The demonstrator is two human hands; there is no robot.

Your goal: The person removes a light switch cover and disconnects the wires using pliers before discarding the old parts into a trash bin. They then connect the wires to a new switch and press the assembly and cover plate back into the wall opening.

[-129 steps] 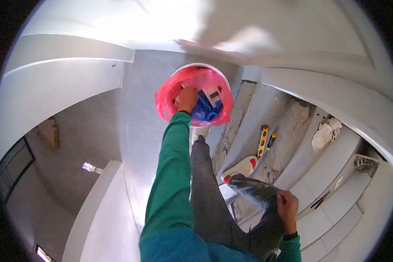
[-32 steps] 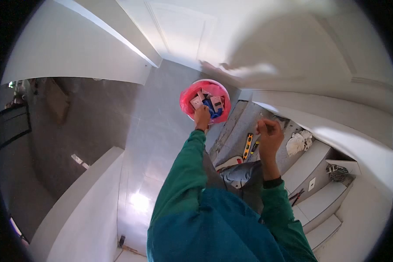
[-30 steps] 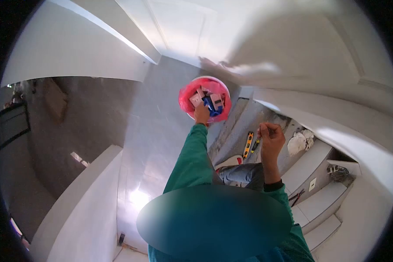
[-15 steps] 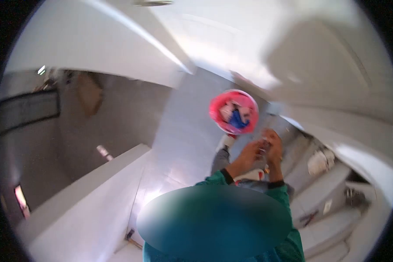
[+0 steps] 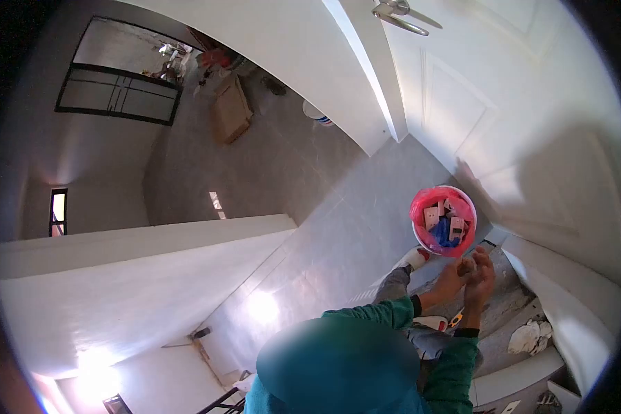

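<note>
- The left hand (image 5: 450, 279) and the right hand (image 5: 480, 274) meet in front of the person's chest, fingers curled and touching one another, just below a round bucket lined with a pink plastic bag (image 5: 443, 220).
- Both hands are loosely closed around the same spot; whatever small item sits between the fingertips is too small to make out, so it cannot be told what either hand has hold of.
- The pink-lined bucket stands on the grey tiled floor (image 5: 338, 228) at the foot of the stairs, close to a white panelled door (image 5: 504, 90) with a metal lever handle (image 5: 399, 12).
- Inside the bucket lie several white and pink rectangular pieces (image 5: 431, 216) and a crumpled blue item (image 5: 440, 234).
- Long green sleeves (image 5: 455, 359) cover both forearms; a dark cuff shows at each wrist.
- A leg in grey trousers ends in a white shoe (image 5: 412, 258) planted on the floor just beside the bucket.
- To the right, rough grey concrete steps (image 5: 507, 314) carry a bunched white rag (image 5: 531, 338).
- A low white wall (image 5: 131, 290) runs across the left of the scene, brightly lit along its lower edge.
- Beyond it, in the far room, a brown cardboard box (image 5: 231, 110) rests on the floor near a dark-framed window (image 5: 117, 93), and a small white pail (image 5: 315, 114) stands by the door's edge.
</note>
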